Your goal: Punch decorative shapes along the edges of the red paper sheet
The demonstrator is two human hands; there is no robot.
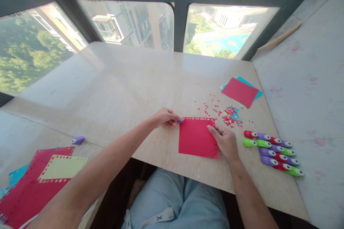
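Nearest, the person's lap in light blue jeans (pixel 177 200) shows under the edge of a pale marble worktop (pixel 129 78). On a lower surface at near left lies a stack of punched red, yellow and teal paper sheets (pixel 40 179), with a small purple punch (pixel 78 140) just beyond. In the middle, a red paper square (pixel 197 137) lies flat on the worktop. The right hand (pixel 225 141) holds its right edge, fingers curled and pinching the sheet. The left hand (pixel 165 117) is at the upper left corner, fingers pressed together around a small purple punch (pixel 181 120) touching the paper's edge. Right of the square lie rows of red, purple and green craft punches (pixel 272 149). Farther back, red and blue paper confetti (pixel 228 113) is scattered, then a red sheet over a teal one (pixel 240 92), then windows.
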